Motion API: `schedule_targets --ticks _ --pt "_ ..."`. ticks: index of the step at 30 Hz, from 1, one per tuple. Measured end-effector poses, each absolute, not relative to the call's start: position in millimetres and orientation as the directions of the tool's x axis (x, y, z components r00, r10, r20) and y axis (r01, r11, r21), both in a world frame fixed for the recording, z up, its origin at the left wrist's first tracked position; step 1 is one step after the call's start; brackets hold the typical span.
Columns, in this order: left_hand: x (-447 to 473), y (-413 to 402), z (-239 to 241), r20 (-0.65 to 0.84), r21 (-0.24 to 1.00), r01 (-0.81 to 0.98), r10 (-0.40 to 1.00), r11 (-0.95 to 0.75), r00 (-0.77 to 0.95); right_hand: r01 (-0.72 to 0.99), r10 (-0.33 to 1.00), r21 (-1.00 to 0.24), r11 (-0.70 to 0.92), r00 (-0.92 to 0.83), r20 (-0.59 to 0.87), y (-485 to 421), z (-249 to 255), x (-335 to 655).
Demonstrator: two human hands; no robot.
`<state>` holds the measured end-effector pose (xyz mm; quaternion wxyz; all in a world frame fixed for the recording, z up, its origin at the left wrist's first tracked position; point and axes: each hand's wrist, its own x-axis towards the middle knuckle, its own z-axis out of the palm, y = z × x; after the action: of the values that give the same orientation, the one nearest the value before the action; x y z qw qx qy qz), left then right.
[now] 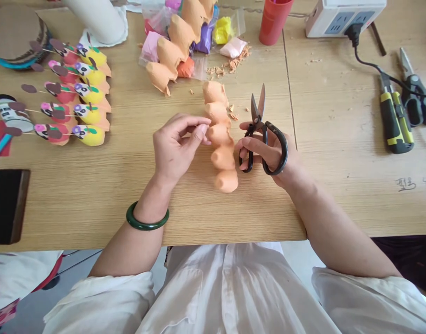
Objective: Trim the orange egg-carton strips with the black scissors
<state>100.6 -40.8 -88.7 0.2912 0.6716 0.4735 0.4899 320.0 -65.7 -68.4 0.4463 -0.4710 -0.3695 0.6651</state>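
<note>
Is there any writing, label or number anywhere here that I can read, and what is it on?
Handwritten marks on the table, near its right edge: too faint and small to read; they may be characters followed by a number.
Printed pattern on the tube lying at the far left: too blurred to read.
Power strip: no legible text.
Scissors in the right hand: no marking visible.

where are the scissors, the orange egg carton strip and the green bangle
scissors (263, 134), head view, on the pivot and upper handles
orange egg carton strip (222, 157), head view, on a middle cup
green bangle (146, 222), head view, on its front edge
</note>
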Motion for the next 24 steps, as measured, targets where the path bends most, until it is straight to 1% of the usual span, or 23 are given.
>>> schedule_targets --ticks 4,6,8,12,16,20,24 --pt "108 -47 -86 0.271 0.828 0.474 0.954 -0.300 0.130 -0.215 0.938 -0.915 -0.342 -0.133 -0.319 -67 -64 319" --pt "110 -48 -88 0.256 0.824 0.498 0.962 -0.270 0.096 -0.211 0.936 -0.913 -0.350 -0.111 -0.333 -67 -63 318" --pt "110 -48 -91 0.221 0.849 0.482 0.974 -0.218 0.052 -0.220 0.936 -0.910 -0.350 -0.065 -0.345 -66 -63 317" --pt "110 -49 -95 0.043 0.916 0.400 0.999 -0.042 0.005 -0.248 0.926 -0.904 -0.349 0.056 -0.372 -65 -65 317" --pt "114 -50 -97 -0.096 0.967 0.238 0.995 0.086 0.031 -0.246 0.931 -0.908 -0.339 0.048 -0.361 -65 -66 316" --pt "119 -53 -95 -0.136 0.985 0.119 0.989 0.128 0.060 -0.255 0.939 -0.911 -0.325 0.024 -0.342 -65 -69 316" --pt "122 -56 -87 -0.164 0.986 0.027 0.985 0.163 0.055 -0.261 0.962 -0.926 -0.272 -0.048 -0.269 -68 -70 314"
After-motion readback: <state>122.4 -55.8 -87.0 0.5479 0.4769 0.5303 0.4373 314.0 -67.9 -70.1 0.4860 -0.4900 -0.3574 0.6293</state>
